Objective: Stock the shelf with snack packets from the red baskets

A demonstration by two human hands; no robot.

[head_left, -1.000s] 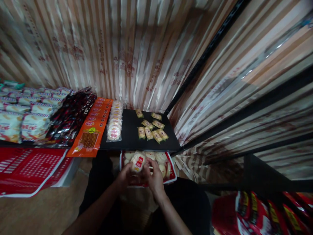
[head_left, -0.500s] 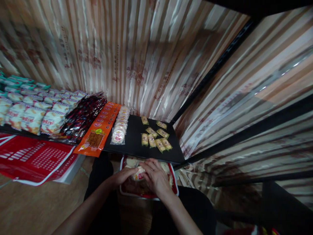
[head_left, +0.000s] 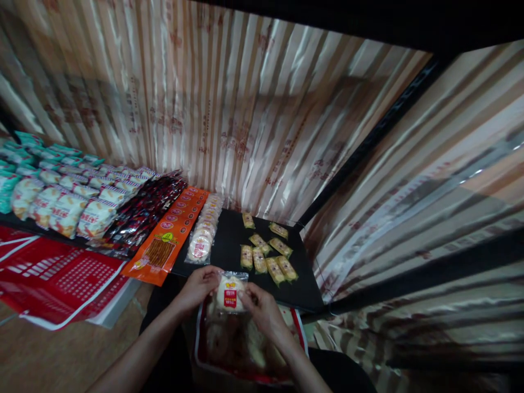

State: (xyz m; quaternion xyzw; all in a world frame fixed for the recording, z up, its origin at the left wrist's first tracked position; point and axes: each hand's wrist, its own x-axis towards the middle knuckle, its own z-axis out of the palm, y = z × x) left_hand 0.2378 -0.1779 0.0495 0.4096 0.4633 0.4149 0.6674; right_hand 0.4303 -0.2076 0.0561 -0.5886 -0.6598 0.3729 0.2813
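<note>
Between my two hands is a clear-wrapped round white cracker packet (head_left: 230, 293) with a red and yellow label facing up. My left hand (head_left: 201, 285) pinches its left edge, and my right hand (head_left: 262, 308) grips the right edge with thumb and fingers. Below them sits a red bag with a white rim (head_left: 198, 341), holding more pale wrapped packets. Just beyond my left hand, a row of similar wrapped round crackers (head_left: 203, 232) lies overlapped on the black shelf (head_left: 229, 234).
Several small yellow wrapped snacks (head_left: 259, 260) lie on the shelf's right part. An orange snack bag (head_left: 167, 237), dark shiny packets (head_left: 141, 210) and white snack bags (head_left: 67, 213) line the left. A red printed bag (head_left: 61, 275) hangs below. Black frame bars (head_left: 368, 147) run along the right.
My hands have lifted the cracker packet up from the bag toward the shelf's front edge. It is now held flat between both hands, label showing. The view has shifted slightly.
</note>
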